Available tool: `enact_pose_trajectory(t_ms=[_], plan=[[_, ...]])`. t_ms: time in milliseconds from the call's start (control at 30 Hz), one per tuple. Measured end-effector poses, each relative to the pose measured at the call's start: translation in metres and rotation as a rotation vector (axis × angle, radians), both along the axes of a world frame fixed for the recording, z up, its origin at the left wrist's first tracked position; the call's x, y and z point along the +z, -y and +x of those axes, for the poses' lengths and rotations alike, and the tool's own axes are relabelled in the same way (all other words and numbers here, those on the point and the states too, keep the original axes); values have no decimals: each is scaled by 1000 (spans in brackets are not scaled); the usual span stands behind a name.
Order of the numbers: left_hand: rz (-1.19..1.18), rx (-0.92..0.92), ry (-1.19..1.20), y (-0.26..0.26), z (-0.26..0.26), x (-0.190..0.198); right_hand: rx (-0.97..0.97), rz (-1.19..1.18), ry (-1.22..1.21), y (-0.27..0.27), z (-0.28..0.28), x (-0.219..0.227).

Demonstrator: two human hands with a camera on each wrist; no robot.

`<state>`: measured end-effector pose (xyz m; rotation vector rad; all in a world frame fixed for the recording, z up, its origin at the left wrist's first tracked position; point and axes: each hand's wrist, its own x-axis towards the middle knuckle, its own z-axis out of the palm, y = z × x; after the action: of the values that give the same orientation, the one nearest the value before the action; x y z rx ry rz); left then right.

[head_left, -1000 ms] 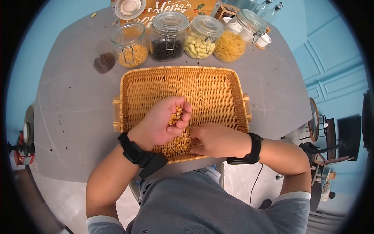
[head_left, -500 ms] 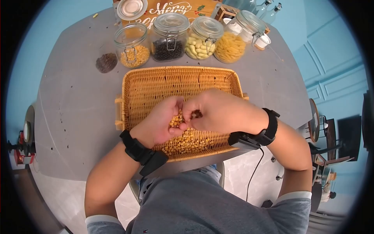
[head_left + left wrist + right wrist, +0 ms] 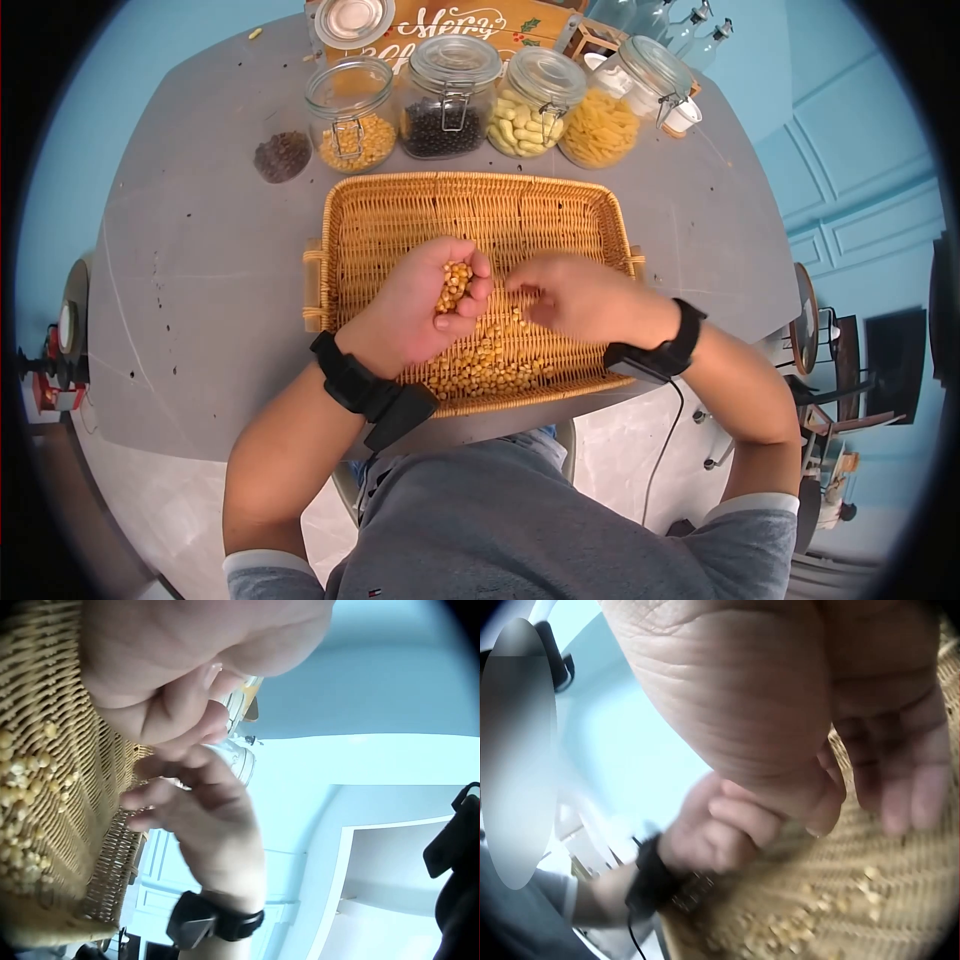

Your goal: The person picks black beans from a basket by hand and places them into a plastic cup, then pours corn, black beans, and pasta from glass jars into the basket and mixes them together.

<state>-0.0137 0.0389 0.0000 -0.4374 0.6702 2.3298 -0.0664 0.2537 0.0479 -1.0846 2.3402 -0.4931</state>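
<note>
A wicker tray (image 3: 570,215) holds loose yellow corn kernels (image 3: 485,375) near its front edge. Cupped over it, the left hand (image 3: 410,305) has its fingers curled round a heap of kernels (image 3: 454,287). Just to its right the right hand (image 3: 585,300) hovers over the tray, apart from the left, fingers loosely bent with nothing seen between them. In the right wrist view the right hand's fingers (image 3: 911,780) hang relaxed above the wicker, with scattered kernels (image 3: 780,930) below. The left wrist view shows kernels (image 3: 22,802) beside the left hand (image 3: 180,667).
Behind the tray stand glass jars of corn (image 3: 358,142), black beans (image 3: 440,128), pale yellow pieces (image 3: 525,125) and pasta (image 3: 600,128). A small container of dark bits (image 3: 282,157) is at their left. A wooden sign (image 3: 470,30) and bottles (image 3: 690,30) are farther back.
The right hand rose from the kernels at the tray's front to the left hand, then drew back to the right, its fingers loosened. The left hand still holds its kernels.
</note>
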Motion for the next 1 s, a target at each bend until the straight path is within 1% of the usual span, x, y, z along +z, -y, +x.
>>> enact_pose_trajectory(t_ms=[33,100,133,200,233,367,433,467,533,567,633,667,733,767,833,933,967,1000], plan=[[-6,12,4,0,0,1,0,0,0,-2,6,-7],[-14,27,13,0,0,0,60,-42,11,0,20,-17],[-5,23,11,0,-1,0,62,-45,13,2,25,-18],[1,15,7,0,-1,-1,149,22,142,10,37,-11],[1,15,4,0,-1,-2,159,-6,168,11,41,-10],[-15,17,2,-1,-1,0,224,-11,182,16,44,-14],[-13,13,12,-1,-1,-1,348,40,194,18,41,-15],[-9,10,22,-1,-1,-1,348,39,193,20,38,-16],[-21,10,13,0,-1,-2,490,174,243,24,33,-17],[-31,11,5,0,-1,-2,491,175,241,24,29,-12],[-39,32,13,-1,-1,-3,361,3,249,23,21,4],[-48,47,20,-1,-1,-4,365,2,249,23,15,8],[-61,39,21,-2,-2,-10,234,-221,248,25,1,18],[-73,28,21,-2,-2,-10,234,-225,242,30,-2,29],[-84,51,-14,-5,-1,0,118,-191,164,43,-5,50],[-71,92,-35,-8,1,8,93,-263,114,60,-4,50],[-48,108,-20,-8,2,10,124,-260,-3,63,-2,49],[-51,113,-26,-7,2,5,130,-263,-9,65,-1,49]])
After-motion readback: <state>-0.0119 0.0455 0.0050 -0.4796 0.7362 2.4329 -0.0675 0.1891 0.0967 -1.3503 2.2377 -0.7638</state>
